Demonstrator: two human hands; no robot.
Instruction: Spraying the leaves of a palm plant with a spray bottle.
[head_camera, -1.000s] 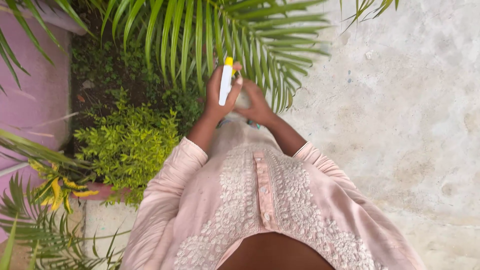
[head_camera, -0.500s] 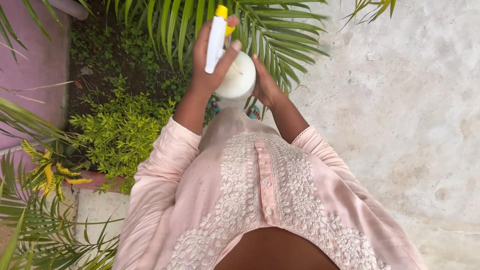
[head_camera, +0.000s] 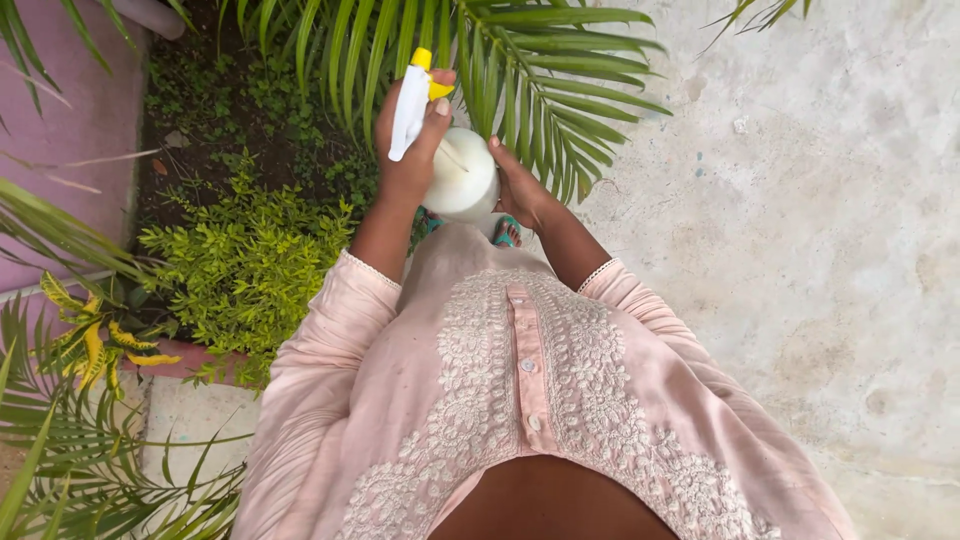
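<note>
- The spray bottle is now a bit lower and closer to the person's body than a moment ago, and its round white body shows more.
- The left hand is closed around the white and yellow spray head at the top, with the thumb by the yellow part.
- The right hand presses against the side of the bottle and holds it up, with the fingers curled round it.
- It looks like the hands are working the top of the bottle, but the view is too poor to be sure.
- The bottle sits in the air, right over the palm leaves.
- A small green bush grows to the left, next to a pink wall.
- Grey ground is to the right.
- The long palm leaves are just beyond the bottle.
</note>
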